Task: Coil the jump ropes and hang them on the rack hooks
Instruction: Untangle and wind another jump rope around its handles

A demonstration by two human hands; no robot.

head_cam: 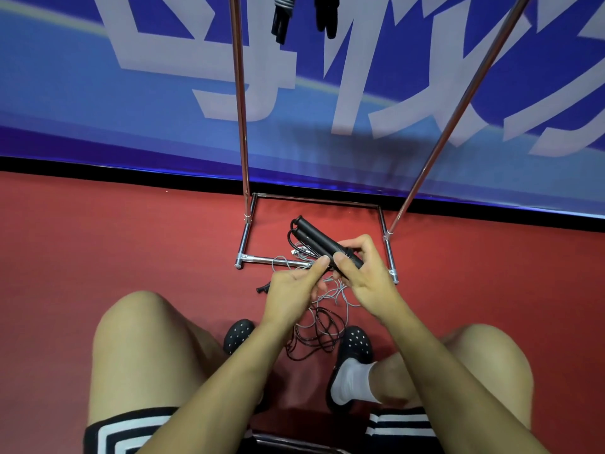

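My right hand (360, 273) grips two black jump-rope handles (314, 239) held side by side, their tips pointing up and left. My left hand (294, 286) pinches the rope close to the handles' lower end. A dark rope (322, 335) hangs from my hands and lies in loose loops on the red floor between my feet. A grey rope (337, 294) is tangled beside it, partly hidden by my hands. The chrome rack (244, 126) stands just ahead. Two coiled ropes (283, 14) hang at the frame's top, their hooks out of view.
The rack's base frame (262, 258) lies on the red floor right under my hands. A small black handle (263, 287) lies left of my left hand. A blue banner wall (98, 93) stands behind the rack. My knees and black clogs (355, 345) flank the ropes.
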